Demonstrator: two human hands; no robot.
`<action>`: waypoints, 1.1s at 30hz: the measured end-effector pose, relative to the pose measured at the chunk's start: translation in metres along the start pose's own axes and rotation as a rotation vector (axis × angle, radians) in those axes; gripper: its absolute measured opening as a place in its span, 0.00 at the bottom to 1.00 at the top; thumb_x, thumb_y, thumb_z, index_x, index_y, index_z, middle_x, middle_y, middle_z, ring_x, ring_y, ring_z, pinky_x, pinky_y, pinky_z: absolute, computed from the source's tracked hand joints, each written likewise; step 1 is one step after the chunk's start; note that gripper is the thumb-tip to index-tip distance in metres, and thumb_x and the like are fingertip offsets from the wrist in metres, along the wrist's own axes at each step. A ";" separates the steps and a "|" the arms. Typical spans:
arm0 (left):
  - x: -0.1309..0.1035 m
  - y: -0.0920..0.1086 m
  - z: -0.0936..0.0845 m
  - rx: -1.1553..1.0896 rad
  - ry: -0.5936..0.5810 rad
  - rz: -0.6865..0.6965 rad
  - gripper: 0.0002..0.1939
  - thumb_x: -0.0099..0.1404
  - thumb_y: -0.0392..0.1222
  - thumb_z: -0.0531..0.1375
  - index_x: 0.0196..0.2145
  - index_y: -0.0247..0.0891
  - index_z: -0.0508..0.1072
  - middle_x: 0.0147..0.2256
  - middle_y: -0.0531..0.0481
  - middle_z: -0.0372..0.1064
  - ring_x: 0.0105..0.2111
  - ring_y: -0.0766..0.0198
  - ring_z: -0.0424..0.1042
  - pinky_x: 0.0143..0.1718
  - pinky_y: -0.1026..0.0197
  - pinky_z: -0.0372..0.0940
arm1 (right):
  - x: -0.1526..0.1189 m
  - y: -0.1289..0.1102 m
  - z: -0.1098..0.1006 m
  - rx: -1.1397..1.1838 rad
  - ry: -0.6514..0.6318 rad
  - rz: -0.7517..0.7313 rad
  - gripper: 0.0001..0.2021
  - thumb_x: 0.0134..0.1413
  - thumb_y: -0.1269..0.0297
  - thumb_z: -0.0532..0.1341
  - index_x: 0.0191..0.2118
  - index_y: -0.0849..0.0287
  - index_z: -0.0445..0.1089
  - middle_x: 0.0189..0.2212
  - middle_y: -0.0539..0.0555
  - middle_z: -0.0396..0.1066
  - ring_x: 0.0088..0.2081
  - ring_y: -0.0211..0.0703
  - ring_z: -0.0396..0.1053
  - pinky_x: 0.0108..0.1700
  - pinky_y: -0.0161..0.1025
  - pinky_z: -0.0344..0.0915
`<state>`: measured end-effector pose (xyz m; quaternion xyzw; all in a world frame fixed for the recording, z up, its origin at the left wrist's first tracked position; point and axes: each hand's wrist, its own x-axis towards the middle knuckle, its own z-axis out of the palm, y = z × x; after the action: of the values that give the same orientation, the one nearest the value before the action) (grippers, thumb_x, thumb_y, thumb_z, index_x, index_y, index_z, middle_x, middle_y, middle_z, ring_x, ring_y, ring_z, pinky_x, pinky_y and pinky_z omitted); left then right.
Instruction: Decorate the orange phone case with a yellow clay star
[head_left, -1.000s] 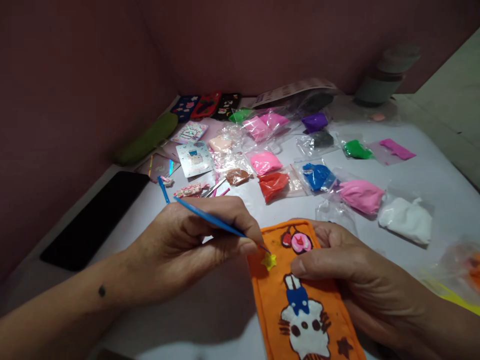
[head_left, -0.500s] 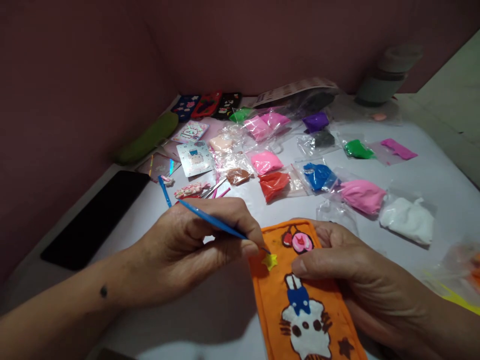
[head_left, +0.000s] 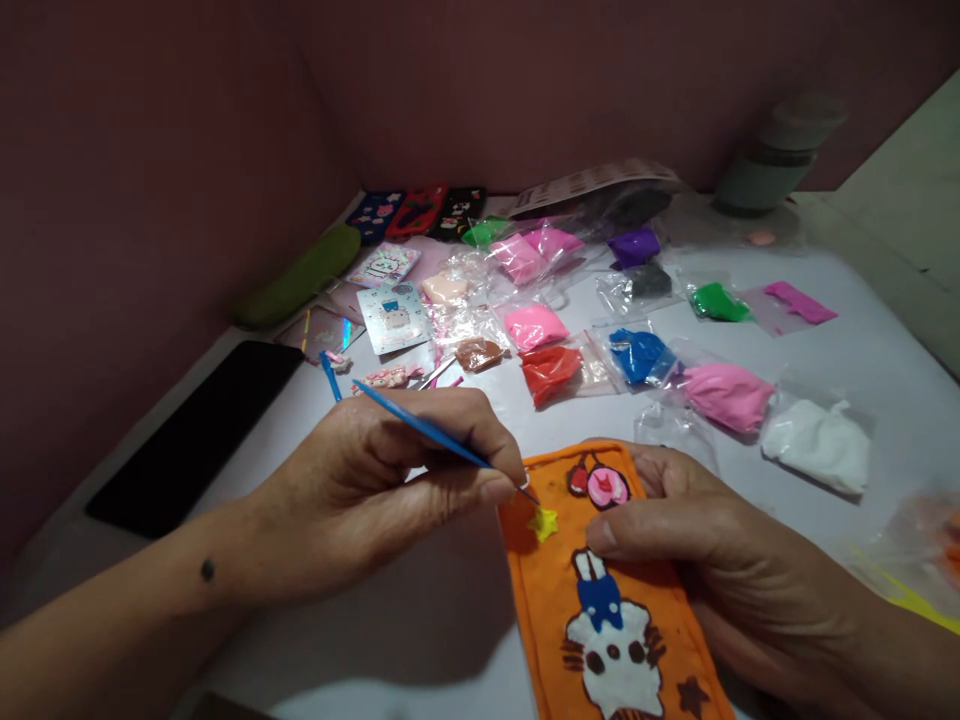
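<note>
My left hand (head_left: 420, 480) is closed in a pinch around a thin blue modelling tool (head_left: 420, 425). Its fine tip is at the upper edge of a small yellow star (head_left: 544, 524); whether it touches, I cannot tell. That star sits on an orange clay-covered rectangular panel (head_left: 541, 610). My right hand (head_left: 697, 530) grips the panel from the right, thumb across its front and fingers hidden behind. Upside down on the panel is a white cat figure (head_left: 621, 672) in blue clothes. A pink-and-red cherry shape (head_left: 606, 487) and a brown star (head_left: 691, 696) decorate it too.
Bags of coloured clay, such as red (head_left: 551, 373), blue (head_left: 637, 355) and white (head_left: 816, 445), lie beyond my hands. A black phone-like slab (head_left: 199, 435) is at left. Further back are an olive pouch (head_left: 300, 275), decorated panels (head_left: 416, 212) and a jar (head_left: 776, 160).
My left hand and the blue tool have shifted very slightly, with the tip still by the yellow star. The right hand keeps its grip on the panel.
</note>
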<state>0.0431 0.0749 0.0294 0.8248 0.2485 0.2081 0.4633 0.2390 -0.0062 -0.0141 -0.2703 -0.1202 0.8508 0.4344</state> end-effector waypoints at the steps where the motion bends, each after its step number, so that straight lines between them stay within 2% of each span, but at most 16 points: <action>1: 0.000 -0.001 0.000 -0.002 -0.004 -0.002 0.07 0.64 0.28 0.59 0.31 0.36 0.74 0.28 0.54 0.70 0.31 0.69 0.69 0.36 0.70 0.67 | 0.000 0.000 0.000 -0.005 0.002 0.000 0.15 0.47 0.83 0.62 0.41 0.65 0.78 0.30 0.60 0.81 0.31 0.45 0.80 0.36 0.37 0.76; 7: 0.001 0.000 -0.002 -0.138 0.008 -0.081 0.08 0.64 0.28 0.59 0.30 0.36 0.75 0.27 0.56 0.69 0.29 0.73 0.67 0.34 0.75 0.64 | -0.001 -0.001 0.000 -0.030 0.032 0.031 0.14 0.45 0.80 0.65 0.41 0.66 0.78 0.30 0.61 0.81 0.28 0.45 0.80 0.35 0.37 0.76; 12: 0.004 0.000 -0.003 -0.272 0.039 -0.255 0.07 0.61 0.31 0.61 0.27 0.34 0.76 0.22 0.57 0.66 0.22 0.75 0.60 0.23 0.76 0.57 | 0.000 -0.002 0.002 -0.043 0.063 0.041 0.14 0.45 0.79 0.66 0.41 0.63 0.78 0.28 0.58 0.81 0.29 0.46 0.80 0.35 0.39 0.77; 16: 0.006 -0.005 -0.004 -0.261 0.056 -0.286 0.05 0.60 0.34 0.64 0.26 0.35 0.78 0.21 0.55 0.66 0.21 0.74 0.59 0.20 0.74 0.54 | -0.001 -0.002 0.001 -0.059 0.072 0.028 0.12 0.45 0.79 0.66 0.39 0.64 0.78 0.28 0.59 0.81 0.28 0.44 0.80 0.34 0.36 0.76; 20: 0.006 -0.006 -0.003 -0.291 0.042 -0.240 0.06 0.59 0.30 0.63 0.26 0.35 0.78 0.23 0.55 0.70 0.25 0.71 0.67 0.31 0.71 0.65 | -0.001 -0.002 0.001 -0.032 0.056 0.036 0.13 0.44 0.79 0.66 0.39 0.64 0.78 0.28 0.59 0.81 0.29 0.44 0.80 0.35 0.37 0.76; 22: 0.006 -0.005 -0.003 -0.301 0.046 -0.219 0.07 0.59 0.29 0.63 0.26 0.35 0.78 0.25 0.54 0.72 0.27 0.71 0.69 0.34 0.71 0.67 | -0.002 -0.002 0.002 -0.036 0.056 0.043 0.13 0.45 0.79 0.66 0.39 0.64 0.78 0.28 0.59 0.81 0.29 0.45 0.80 0.36 0.38 0.76; 26: 0.005 -0.001 -0.002 -0.254 0.053 -0.173 0.06 0.60 0.28 0.63 0.28 0.34 0.78 0.23 0.55 0.71 0.23 0.74 0.66 0.25 0.75 0.63 | -0.003 -0.003 0.003 -0.061 0.075 0.055 0.12 0.44 0.77 0.67 0.38 0.65 0.78 0.28 0.59 0.80 0.29 0.45 0.79 0.35 0.38 0.76; 28: 0.004 -0.001 -0.001 -0.206 0.043 -0.145 0.06 0.61 0.27 0.62 0.29 0.33 0.78 0.25 0.54 0.73 0.24 0.73 0.69 0.26 0.75 0.65 | -0.003 -0.003 0.003 -0.079 0.093 0.058 0.12 0.44 0.76 0.68 0.38 0.65 0.78 0.29 0.59 0.81 0.29 0.45 0.79 0.35 0.37 0.75; 33: -0.002 -0.004 0.003 -0.048 0.007 0.073 0.07 0.61 0.26 0.61 0.34 0.33 0.77 0.29 0.48 0.76 0.29 0.67 0.74 0.29 0.71 0.68 | -0.002 -0.002 0.003 -0.093 0.118 0.041 0.15 0.43 0.76 0.68 0.41 0.64 0.78 0.29 0.58 0.80 0.28 0.44 0.79 0.35 0.37 0.75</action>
<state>0.0425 0.0733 0.0242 0.8212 0.2149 0.2337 0.4742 0.2398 -0.0064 -0.0097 -0.3424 -0.1281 0.8355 0.4103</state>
